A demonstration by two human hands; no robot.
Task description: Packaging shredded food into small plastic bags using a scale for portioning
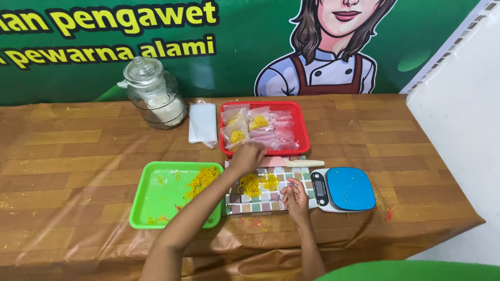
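Fingers of the left hand (248,154) curl downward over the near rim of the red tray (303,136), closed loosely around what looks like a small clear packet, though the knuckles hide the contents and I cannot tell for sure what they pinch. That tray already carries several sealed packets (245,126), some showing yellow noodles and others pinkish. Fingers of the right hand (295,198) are drawn narrow, thumb meeting fingertips, resting on the tile-patterned board (260,205) just beside two small heaps of yellow noodles (259,183). A blue-topped kitchen scale (347,188) sits touching the board's right edge, and a green tray (156,200) with loose yellow strands lies to the left, under the reaching forearm. Behind stand a lidded glass jar (154,93) and a stack of empty clear bags (202,122). Judging from this, setting a packet down well means laying it flat among the others without crushing the brittle strands, keeping the forearm lifted above the heaps, and letting the right hand steady the board so nothing scatters onto the brown table (73,151).
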